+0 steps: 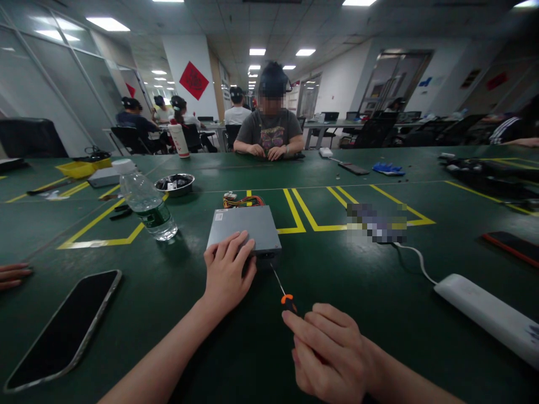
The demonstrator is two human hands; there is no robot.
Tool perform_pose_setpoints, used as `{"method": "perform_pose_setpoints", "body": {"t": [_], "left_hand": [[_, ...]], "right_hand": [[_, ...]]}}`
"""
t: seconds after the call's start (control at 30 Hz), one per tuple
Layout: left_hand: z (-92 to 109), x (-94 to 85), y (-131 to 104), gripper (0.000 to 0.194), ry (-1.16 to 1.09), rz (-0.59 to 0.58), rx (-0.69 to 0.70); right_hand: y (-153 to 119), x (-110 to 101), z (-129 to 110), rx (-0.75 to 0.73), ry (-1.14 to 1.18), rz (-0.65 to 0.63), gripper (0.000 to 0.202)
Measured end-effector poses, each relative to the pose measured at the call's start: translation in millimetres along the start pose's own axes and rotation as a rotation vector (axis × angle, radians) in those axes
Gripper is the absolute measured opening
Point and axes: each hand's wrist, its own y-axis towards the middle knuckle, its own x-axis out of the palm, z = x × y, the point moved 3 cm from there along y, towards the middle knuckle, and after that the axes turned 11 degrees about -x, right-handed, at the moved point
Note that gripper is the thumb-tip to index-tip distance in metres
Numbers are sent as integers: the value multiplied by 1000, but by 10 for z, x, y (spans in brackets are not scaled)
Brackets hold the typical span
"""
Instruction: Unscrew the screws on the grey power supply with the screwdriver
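Observation:
A grey metal box (248,220) with a bundle of coloured cables (244,200) behind it lies on the green table (236,348). My left hand (229,269) rests on the box's near left part, fingers spread on its top and the thumb at the front face. In my right hand (330,350) is a screwdriver (288,302) with an orange and black handle, the fingers closed round it. Its thin shaft points up and left, with the tip at or close to the lower right of the box's front face; contact cannot be made out.
Left of the box are a water bottle (151,205), a metal bowl (174,184) and a phone (65,328). A white power strip (488,317) lies at right. Another person's fingers (14,275) show at the left edge; a person (269,126) sits across.

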Motion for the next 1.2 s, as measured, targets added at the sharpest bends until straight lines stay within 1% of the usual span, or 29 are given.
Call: {"method": "perform_pose_setpoints", "body": {"t": [0.1, 0.17, 0.27, 0.47, 0.73, 0.87, 0.9, 0.93, 1.0, 1.07, 1.13, 1.2], "left_hand": [[0, 0, -3, 30, 9, 2, 5], [2, 1, -4, 30, 18, -1, 7], [8, 1, -2, 30, 22, 0, 8], [4, 12, -2, 30, 13, 9, 6], [-7, 17, -5, 29, 35, -1, 6], [-1, 15, -2, 28, 31, 1, 10], [1, 14, -3, 28, 27, 3, 10], [3, 13, -4, 29, 24, 5, 9], [5, 9, -9, 29, 19, 8, 9], [5, 7, -13, 28, 23, 7, 10], [7, 8, -13, 28, 30, 6, 13], [9, 10, -11, 27, 34, 9, 16]], "right_hand": [[16, -65, 56, 1, -61, 28, 14], [33, -87, 86, 0, -81, 15, 15], [50, -87, 115, 15, -78, -21, 15], [42, -91, 125, -10, -76, 40, 13], [44, -75, 116, 6, -62, 13, 13], [92, -39, 74, 135, -10, -21, 8], [104, -30, 61, 149, 14, -35, 4], [118, -21, 39, 120, 32, -60, 2], [133, -8, 4, 51, 81, -112, 14], [129, 1, -6, 38, 147, -155, 28], [115, 15, -5, 53, 204, -182, 30], [98, 31, -6, 44, 222, -181, 25]]}}
